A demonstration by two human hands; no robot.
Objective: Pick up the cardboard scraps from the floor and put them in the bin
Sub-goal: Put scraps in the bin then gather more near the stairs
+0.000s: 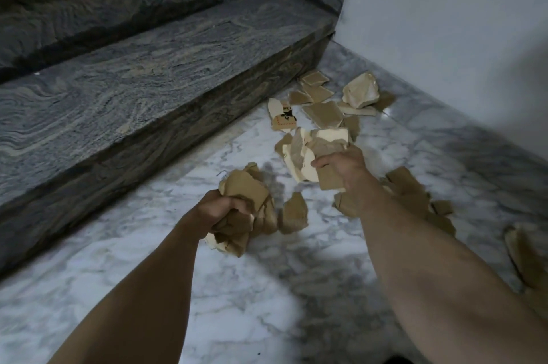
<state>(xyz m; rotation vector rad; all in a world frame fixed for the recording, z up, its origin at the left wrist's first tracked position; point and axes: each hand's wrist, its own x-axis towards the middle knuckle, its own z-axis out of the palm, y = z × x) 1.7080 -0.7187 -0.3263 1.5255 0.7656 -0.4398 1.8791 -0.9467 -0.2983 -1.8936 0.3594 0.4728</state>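
Torn brown cardboard scraps are seen strewn over the white marble floor beside the grey granite step; bunches are clutched in the left hand and right hand, apparently so several can be carried together. No bin is visible.

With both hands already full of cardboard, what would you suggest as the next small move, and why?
Probably lift both handfuls and turn to look for the bin, which is not in view. The left hand grips a crumpled bundle, the right hand grips another bunch, so neither seems able to take more of the loose scraps near the step.
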